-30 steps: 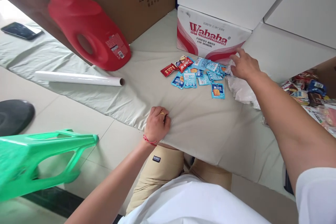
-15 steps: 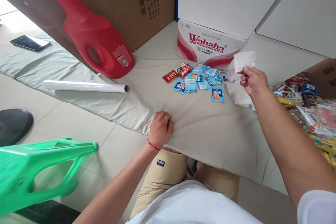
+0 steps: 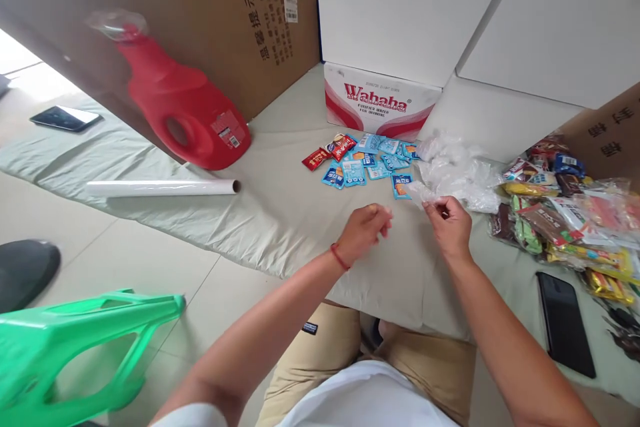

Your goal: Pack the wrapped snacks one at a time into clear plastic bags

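My right hand (image 3: 449, 225) pinches the edge of a small clear plastic bag (image 3: 420, 195) between thumb and fingers, above the cloth. My left hand (image 3: 367, 230), with a red string bracelet at its wrist, hovers to the left of it. Its fingers are smeared by motion, and no object shows in it. Just beyond my hands lies a loose group of blue snack packets (image 3: 354, 172) with red snack packets (image 3: 341, 146) at its left. A heap of clear plastic bags (image 3: 460, 177) rests behind my right hand.
A Wahaha carton (image 3: 379, 103) stands at the back under white boxes. To the left are a red jug (image 3: 193, 117), a white tube (image 3: 163, 187) and a phone (image 3: 66, 118). Assorted packaged snacks (image 3: 560, 213) and a black phone (image 3: 566, 323) lie right. A green stool (image 3: 100, 347) stands on the floor.
My right hand has come down and nearer with the plastic bag, away from the heap. My left hand has lifted off the cloth edge and moved right toward it. The view has shifted.
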{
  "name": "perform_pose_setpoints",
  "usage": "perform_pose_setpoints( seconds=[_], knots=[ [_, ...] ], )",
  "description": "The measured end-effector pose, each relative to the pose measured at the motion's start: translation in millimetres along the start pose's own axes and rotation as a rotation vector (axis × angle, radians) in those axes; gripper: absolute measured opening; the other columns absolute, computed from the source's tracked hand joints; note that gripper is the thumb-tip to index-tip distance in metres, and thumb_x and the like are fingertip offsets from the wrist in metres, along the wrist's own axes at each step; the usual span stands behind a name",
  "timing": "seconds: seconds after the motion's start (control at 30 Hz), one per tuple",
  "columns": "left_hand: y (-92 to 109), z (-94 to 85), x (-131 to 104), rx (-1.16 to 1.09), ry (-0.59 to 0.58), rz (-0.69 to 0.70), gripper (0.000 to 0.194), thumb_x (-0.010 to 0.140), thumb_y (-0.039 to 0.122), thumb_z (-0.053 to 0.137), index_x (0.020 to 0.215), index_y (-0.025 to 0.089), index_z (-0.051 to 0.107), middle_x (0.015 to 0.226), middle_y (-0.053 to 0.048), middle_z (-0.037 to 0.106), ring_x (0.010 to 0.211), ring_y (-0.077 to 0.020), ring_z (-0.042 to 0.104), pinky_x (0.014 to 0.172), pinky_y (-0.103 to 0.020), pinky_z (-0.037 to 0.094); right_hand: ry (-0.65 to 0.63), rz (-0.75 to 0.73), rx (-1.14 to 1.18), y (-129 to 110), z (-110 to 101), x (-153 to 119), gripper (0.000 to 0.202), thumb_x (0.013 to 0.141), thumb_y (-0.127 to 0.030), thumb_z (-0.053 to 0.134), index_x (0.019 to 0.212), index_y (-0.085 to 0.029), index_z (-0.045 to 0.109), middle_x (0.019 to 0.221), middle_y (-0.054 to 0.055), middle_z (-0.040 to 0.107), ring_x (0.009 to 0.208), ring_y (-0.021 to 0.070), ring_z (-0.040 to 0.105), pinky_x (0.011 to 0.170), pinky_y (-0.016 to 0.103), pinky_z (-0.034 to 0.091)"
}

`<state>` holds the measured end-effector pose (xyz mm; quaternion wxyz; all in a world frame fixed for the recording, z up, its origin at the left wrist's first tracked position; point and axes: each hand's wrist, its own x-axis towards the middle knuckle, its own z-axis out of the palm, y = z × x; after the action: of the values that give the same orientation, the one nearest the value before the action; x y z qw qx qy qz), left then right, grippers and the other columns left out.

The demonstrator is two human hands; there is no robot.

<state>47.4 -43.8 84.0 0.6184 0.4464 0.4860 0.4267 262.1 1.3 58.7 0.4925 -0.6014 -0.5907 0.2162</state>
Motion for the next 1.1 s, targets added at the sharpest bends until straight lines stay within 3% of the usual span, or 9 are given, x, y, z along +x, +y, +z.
perform_pose_setpoints(
  seconds=[0.13, 0.33, 0.5, 0.6, 0.7, 0.87, 0.97, 1.03, 1.1],
  knots=[
    [-1, 22.1, 54, -0.249, -0.054, -0.105, 0.05, 0.083, 0.068, 0.063, 0.089, 0.018, 0.061, 0.091, -0.005, 0.064, 0.071, -0.0121, 0.062, 0.052, -0.02, 0.041, 0.057, -0.204, -0.187, 5, 11, -7, 0.02, 0.091, -0.038, 0.065, 0.081, -0.02, 0.066, 0.076, -0.001, 0.057, 0.064, 0.0135, 0.049, 0.064, 0.028, 0.041],
    [-30, 20.2, 97, -0.203, -0.062, 0.053, 0.04, 0.077, 0.051, 0.075, 0.087, 0.018, 0.055, 0.07, 0.003, 0.058, 0.062, -0.0091, 0.052, 0.057, -0.022, 0.041, -0.117, -0.208, -0.113, 28, 12, -9, 0.016, 0.094, -0.03, 0.058, 0.104, -0.023, 0.068, 0.097, 0.004, 0.062, 0.077, 0.0166, 0.056, 0.073, 0.031, 0.05],
    [-37, 16.4, 99, -0.109, -0.143, 0.124, 0.032, 0.087, 0.048, 0.064, 0.091, 0.018, 0.055, 0.073, 0.004, 0.057, 0.065, -0.0099, 0.05, 0.063, -0.025, 0.042, -0.217, -0.213, 0.056, 28, 4, -13, 0.049, 0.093, -0.04, 0.062, 0.14, -0.026, 0.054, 0.135, 0.012, 0.052, 0.104, 0.0231, 0.058, 0.085, 0.04, 0.055],
    [-35, 12.2, 96, -0.029, -0.186, 0.089, 0.025, 0.086, 0.042, 0.06, 0.083, 0.018, 0.055, 0.068, 0.004, 0.053, 0.062, -0.0099, 0.047, 0.061, -0.025, 0.037, -0.183, -0.292, -0.122, 22, 1, -13, 0.028, 0.091, -0.033, 0.069, 0.119, -0.026, 0.068, 0.131, 0.011, 0.057, 0.115, 0.0265, 0.057, 0.092, 0.044, 0.052],
    [-35, 5.3, 97, -0.044, -0.256, 0.018, 0.022, 0.082, 0.037, 0.058, 0.071, 0.019, 0.051, 0.06, 0.005, 0.05, 0.057, -0.0093, 0.044, 0.056, -0.024, 0.034, -0.136, -0.267, -0.131, 19, -4, -12, 0.008, 0.097, -0.026, 0.061, 0.095, -0.024, 0.069, 0.116, 0.008, 0.064, 0.111, 0.0247, 0.059, 0.094, 0.044, 0.049],
    [-37, 0.5, 98, -0.088, -0.209, -0.06, 0.032, 0.086, 0.046, 0.056, 0.069, 0.02, 0.049, 0.057, 0.004, 0.053, 0.05, -0.0082, 0.044, 0.05, -0.023, 0.033, -0.201, -0.299, 0.016, 18, -2, -13, 0.023, 0.093, -0.039, 0.067, 0.11, -0.023, 0.064, 0.12, 0.011, 0.06, 0.111, 0.0278, 0.059, 0.092, 0.047, 0.051],
    [-37, 1.8, 96, -0.095, -0.235, -0.077, 0.039, 0.087, 0.054, 0.058, 0.071, 0.02, 0.05, 0.058, 0.004, 0.055, 0.05, -0.0075, 0.044, 0.05, -0.022, 0.033, -0.277, -0.387, -0.134, 15, 4, -14, 0.025, 0.089, -0.029, 0.073, 0.113, -0.026, 0.066, 0.123, 0.01, 0.062, 0.117, 0.028, 0.056, 0.097, 0.047, 0.049],
    [-36, 1.2, 96, -0.108, -0.261, -0.079, 0.041, 0.086, 0.055, 0.06, 0.069, 0.019, 0.049, 0.057, 0.005, 0.054, 0.049, -0.0069, 0.043, 0.049, -0.022, 0.031, -0.299, -0.347, -0.099, 16, 5, -16, 0.014, 0.093, -0.021, 0.067, 0.105, -0.027, 0.069, 0.115, 0.007, 0.066, 0.111, 0.0248, 0.058, 0.095, 0.044, 0.049],
    [-35, -0.8, 96, -0.114, -0.282, -0.082, 0.042, 0.085, 0.055, 0.062, 0.067, 0.019, 0.048, 0.056, 0.005, 0.053, 0.049, -0.0064, 0.041, 0.049, -0.022, 0.029, -0.321, -0.188, 0.049, 19, 3, -18, 0.009, 0.095, -0.022, 0.064, 0.101, -0.026, 0.069, 0.103, 0.004, 0.067, 0.098, 0.0209, 0.061, 0.086, 0.038, 0.051]
  ],
)
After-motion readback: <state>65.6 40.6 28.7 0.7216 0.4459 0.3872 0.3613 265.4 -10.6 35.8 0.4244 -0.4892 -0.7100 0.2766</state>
